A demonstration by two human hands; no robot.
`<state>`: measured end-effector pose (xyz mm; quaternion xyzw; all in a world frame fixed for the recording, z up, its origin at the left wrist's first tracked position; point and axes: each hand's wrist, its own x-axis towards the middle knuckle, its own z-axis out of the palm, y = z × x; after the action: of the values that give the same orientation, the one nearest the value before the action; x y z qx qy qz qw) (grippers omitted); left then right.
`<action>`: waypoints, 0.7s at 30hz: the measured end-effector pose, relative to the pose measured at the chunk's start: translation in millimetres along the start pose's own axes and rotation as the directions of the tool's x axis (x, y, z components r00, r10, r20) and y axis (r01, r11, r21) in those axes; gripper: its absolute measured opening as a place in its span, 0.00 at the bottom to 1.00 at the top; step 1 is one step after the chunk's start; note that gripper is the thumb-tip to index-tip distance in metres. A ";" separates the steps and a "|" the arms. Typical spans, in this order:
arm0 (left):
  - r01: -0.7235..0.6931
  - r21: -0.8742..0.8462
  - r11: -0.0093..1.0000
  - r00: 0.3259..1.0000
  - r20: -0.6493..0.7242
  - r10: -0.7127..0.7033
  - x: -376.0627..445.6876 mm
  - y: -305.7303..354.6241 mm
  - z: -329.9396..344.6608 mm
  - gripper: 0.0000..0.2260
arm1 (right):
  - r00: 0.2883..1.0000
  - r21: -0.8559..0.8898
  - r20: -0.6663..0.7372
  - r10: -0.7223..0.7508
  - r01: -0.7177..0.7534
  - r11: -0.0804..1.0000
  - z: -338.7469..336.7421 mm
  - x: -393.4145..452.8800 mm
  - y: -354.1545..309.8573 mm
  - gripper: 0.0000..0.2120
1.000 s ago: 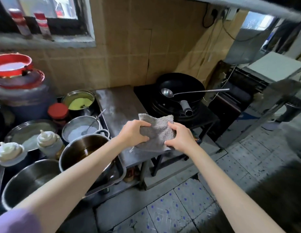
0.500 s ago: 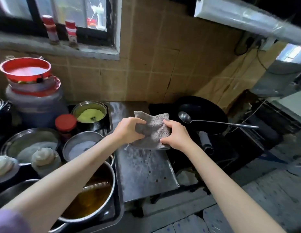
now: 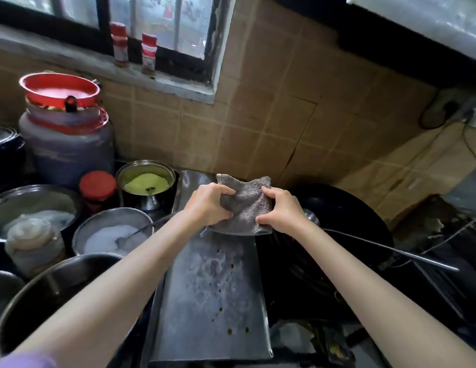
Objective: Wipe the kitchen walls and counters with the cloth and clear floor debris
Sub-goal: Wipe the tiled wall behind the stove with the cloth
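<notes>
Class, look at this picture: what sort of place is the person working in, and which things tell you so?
Probably a working kitchen, perhaps a small eatery's: a black wok holding a ladle, metal pots of ingredients, and a tiled wall.

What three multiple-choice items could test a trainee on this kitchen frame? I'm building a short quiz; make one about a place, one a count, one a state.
1. Where is the pot of green powder?
A. Left of the metal counter
B. Inside the wok
C. On the windowsill

2. How many red-capped bottles stand on the windowsill?
A. One
B. Two
C. Four

3. How is the grey cloth held?
A. By the left hand alone
B. Lying loose on the counter
C. By both hands

Answers: 1 A, it stands beside the metal counter. 2 B, one bottle and another. 3 C, the left hand and right hand each grip a side.
</notes>
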<state>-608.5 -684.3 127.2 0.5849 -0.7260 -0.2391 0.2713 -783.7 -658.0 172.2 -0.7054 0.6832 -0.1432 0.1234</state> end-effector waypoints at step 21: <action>-0.033 0.096 0.995 0.994 -0.105 0.043 92.0 -24.3 26.5 0.25 | 1.000 0.084 -0.028 -0.002 0.004 0.996 33.7 96.8 46.9 0.41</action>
<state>-624.4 -778.5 102.0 0.5949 -0.7321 -0.1678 0.2865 -812.3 -757.1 126.8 -0.6985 0.6771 -0.1820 0.1432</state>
